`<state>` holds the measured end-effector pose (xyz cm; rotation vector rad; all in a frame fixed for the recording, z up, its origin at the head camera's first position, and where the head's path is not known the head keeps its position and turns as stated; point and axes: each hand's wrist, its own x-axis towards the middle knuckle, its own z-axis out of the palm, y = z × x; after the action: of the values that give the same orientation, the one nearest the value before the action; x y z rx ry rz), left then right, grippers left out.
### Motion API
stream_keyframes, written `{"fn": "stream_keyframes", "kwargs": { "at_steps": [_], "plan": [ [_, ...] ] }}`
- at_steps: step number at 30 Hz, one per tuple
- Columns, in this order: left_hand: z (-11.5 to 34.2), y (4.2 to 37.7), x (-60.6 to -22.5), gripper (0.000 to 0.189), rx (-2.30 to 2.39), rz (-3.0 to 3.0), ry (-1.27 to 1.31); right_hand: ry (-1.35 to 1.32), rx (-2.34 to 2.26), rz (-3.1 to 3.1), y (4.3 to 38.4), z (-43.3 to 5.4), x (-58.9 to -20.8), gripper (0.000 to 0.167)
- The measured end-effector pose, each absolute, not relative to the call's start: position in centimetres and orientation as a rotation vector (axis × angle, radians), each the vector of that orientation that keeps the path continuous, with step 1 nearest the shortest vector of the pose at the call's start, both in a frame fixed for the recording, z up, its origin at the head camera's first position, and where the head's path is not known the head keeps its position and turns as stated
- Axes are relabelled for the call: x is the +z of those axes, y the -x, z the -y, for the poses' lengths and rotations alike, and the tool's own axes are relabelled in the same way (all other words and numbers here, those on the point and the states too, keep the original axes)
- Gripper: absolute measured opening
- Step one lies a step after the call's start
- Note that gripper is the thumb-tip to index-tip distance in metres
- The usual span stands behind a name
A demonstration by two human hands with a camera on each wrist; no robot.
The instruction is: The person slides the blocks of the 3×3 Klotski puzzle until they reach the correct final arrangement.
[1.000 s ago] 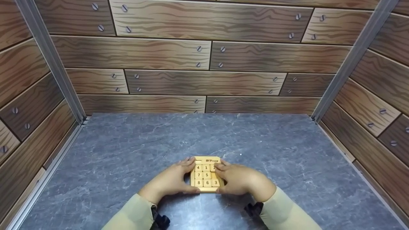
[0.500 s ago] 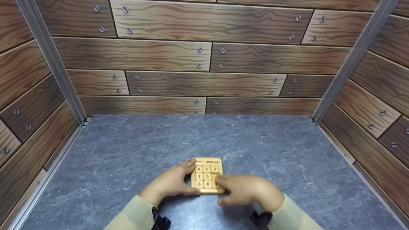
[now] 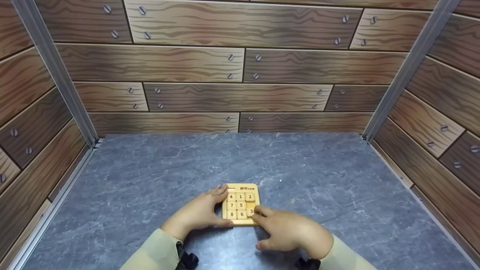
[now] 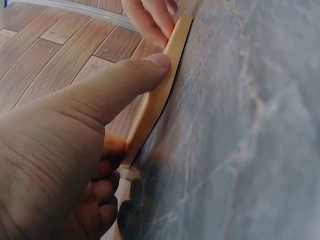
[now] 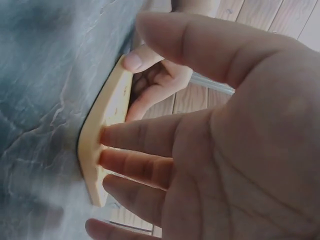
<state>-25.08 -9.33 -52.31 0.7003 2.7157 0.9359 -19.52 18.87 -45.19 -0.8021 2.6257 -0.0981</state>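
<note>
A yellow number sliding puzzle (image 3: 241, 222) lies flat on the grey surface, its rows reading 4 1 2, then 7 5 and a gap, then 8 6 3. The 3 tile (image 3: 251, 211) sits slightly higher than the 8 and 6 beside it, partly in the gap. My left hand (image 3: 200, 209) grips the puzzle's left side, thumb at the near edge and fingers at the far-left corner. Extended fingers of my right hand (image 3: 290, 230) touch the 3 tile from the right. In the right wrist view its thumb (image 5: 200, 42) is spread away from the puzzle frame (image 5: 92, 160).
The grey marbled tabletop (image 3: 180, 161) stretches out beyond the puzzle. Wood-patterned panels (image 3: 195, 63) wall the back and both sides, with metal posts (image 3: 408, 71) at the corners.
My right hand has let go of the puzzle's right side and moved nearer to me, fingers going from the 2 tile to the 3 tile. The 3 has slid slightly away from me.
</note>
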Motion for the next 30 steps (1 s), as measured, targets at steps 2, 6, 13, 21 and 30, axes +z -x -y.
{"fn": "stream_keyframes", "kwargs": {
  "at_steps": [2, 6, 13, 21, 30],
  "plan": [
    [9.3, 25.0, -52.3, 0.114, 0.939, -2.718, -0.704, 0.803, -0.107, -2.638, 19.8, -18.9, -45.4, 0.092],
    [9.3, 25.0, -52.3, 0.114, 0.946, -2.721, -0.711, 0.809, -0.125, -2.660, 20.3, -19.1, -45.7, 0.092],
    [9.4, 25.1, -52.2, 0.113, 0.950, -2.721, -0.717, 0.794, -0.116, -2.700, 20.3, -18.9, -46.0, 0.093],
    [9.4, 25.0, -52.3, 0.113, 0.940, -2.730, -0.730, 1.040, -0.132, -2.667, 20.1, -18.3, -46.3, 0.087],
    [9.4, 25.1, -52.3, 0.113, 0.945, -2.729, -0.738, 1.165, -0.070, -2.666, 19.9, -17.9, -46.7, 0.077]
  ]
}}
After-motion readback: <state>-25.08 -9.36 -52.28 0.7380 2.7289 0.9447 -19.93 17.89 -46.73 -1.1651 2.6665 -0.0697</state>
